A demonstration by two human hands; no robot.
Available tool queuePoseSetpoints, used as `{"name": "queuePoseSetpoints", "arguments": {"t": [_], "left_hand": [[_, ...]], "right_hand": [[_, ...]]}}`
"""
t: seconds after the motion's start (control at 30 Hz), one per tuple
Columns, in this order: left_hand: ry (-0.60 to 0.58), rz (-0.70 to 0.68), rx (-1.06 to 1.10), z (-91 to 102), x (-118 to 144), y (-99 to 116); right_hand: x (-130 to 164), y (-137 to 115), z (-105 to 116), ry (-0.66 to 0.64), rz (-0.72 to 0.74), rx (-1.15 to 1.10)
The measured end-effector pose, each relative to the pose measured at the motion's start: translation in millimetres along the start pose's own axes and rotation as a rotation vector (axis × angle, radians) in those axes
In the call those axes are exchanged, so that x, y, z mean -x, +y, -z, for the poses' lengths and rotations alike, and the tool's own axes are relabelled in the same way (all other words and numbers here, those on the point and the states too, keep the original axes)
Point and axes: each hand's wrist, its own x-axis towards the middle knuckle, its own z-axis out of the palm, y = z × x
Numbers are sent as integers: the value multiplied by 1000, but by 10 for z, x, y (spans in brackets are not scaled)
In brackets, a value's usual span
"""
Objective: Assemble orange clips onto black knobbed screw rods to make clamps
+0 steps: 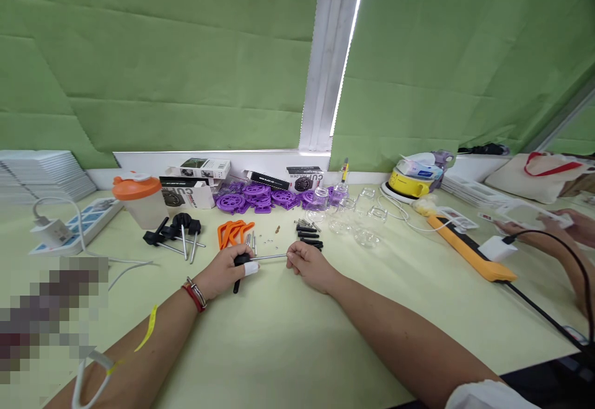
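At centre frame, low over the desk [288, 347], the left hand [226, 271] pinches a black knob [241, 261] while the right hand [307, 263] pinches its thin metal rod [272, 256], probably light, stiff, slippery; best gripped at the ends.

The orange clips [233, 231] lie on the table [288, 334], behind the left hand [226, 271].

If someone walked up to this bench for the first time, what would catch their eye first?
Probably the two hands at the table's middle: the left hand grips a black knob on a thin metal rod, whose other end the right hand pinches. Behind them lie bright orange clips and a row of purple wheels along the back wall.
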Motion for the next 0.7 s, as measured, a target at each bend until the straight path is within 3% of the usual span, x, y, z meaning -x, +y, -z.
{"name": "queuePoseSetpoints", "arguments": {"t": [0.37,0.7], "left_hand": [[-2,3,17,2,2,13],[-12,16,28,3,-2,6]], "right_hand": [[-12,17,2,8,1,46],[16,-25,-1,-8,-17,-61]]}}
